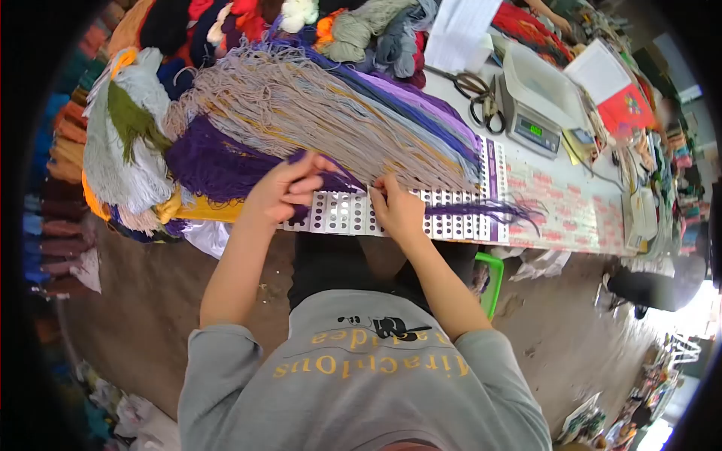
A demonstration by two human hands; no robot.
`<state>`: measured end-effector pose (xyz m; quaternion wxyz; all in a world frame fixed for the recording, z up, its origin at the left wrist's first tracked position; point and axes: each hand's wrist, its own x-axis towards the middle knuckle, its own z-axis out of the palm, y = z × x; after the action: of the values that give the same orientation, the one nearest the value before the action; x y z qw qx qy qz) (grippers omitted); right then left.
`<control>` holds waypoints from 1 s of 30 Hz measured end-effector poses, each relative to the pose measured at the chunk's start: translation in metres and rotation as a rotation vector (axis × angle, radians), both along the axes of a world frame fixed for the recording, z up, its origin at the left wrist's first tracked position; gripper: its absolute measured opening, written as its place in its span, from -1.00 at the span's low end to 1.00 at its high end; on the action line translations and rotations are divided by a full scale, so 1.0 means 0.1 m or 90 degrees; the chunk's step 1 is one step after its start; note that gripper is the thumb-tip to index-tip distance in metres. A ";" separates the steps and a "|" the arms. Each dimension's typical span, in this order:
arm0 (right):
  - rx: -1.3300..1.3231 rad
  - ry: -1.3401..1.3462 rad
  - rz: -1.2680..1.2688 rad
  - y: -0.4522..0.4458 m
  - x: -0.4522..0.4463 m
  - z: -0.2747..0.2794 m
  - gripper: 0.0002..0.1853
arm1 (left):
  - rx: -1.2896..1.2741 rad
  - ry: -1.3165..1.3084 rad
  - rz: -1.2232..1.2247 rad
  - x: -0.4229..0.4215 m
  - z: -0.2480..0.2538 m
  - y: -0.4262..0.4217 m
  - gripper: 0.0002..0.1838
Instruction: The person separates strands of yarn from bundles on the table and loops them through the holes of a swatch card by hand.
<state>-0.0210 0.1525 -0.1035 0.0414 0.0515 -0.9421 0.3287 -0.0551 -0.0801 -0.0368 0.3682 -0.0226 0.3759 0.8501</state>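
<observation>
My left hand is closed on dark purple yarn, with strands running from its fingertips toward the right. Pinched shut, my right hand grips the purple yarn too, and a loose tail trails out to its right. Under both hands lies a white card with rows of punched holes, along the table's near edge. A thick purple yarn bundle spreads to the left of my left hand. Just beyond my hands, long beige-grey yarn strands stretch across the table, their right ends at the card's holes.
Heaped yarn skeins fill the back, and white and green skeins hang at the left. Black scissors lie beside a digital scale with a tray. Red-printed paper covers the right side. A green basket stands below the edge.
</observation>
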 end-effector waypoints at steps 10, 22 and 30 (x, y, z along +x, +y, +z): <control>-0.125 0.076 0.005 0.03 0.05 -0.03 -0.82 | -0.560 0.313 -0.174 0.10 -0.39 0.77 -0.82; 0.001 0.178 0.087 -0.02 0.02 -0.06 -0.83 | -0.132 0.169 0.345 0.31 0.69 -0.34 -0.80; -0.093 0.100 -0.028 0.00 0.04 -0.12 -0.83 | -0.731 0.656 0.699 0.20 0.24 -0.07 -0.84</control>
<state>-0.0169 0.1521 -0.1158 0.1258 0.0535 -0.9103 0.3908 -0.0349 -0.0873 -0.0128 -0.3617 0.0043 0.7899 0.4951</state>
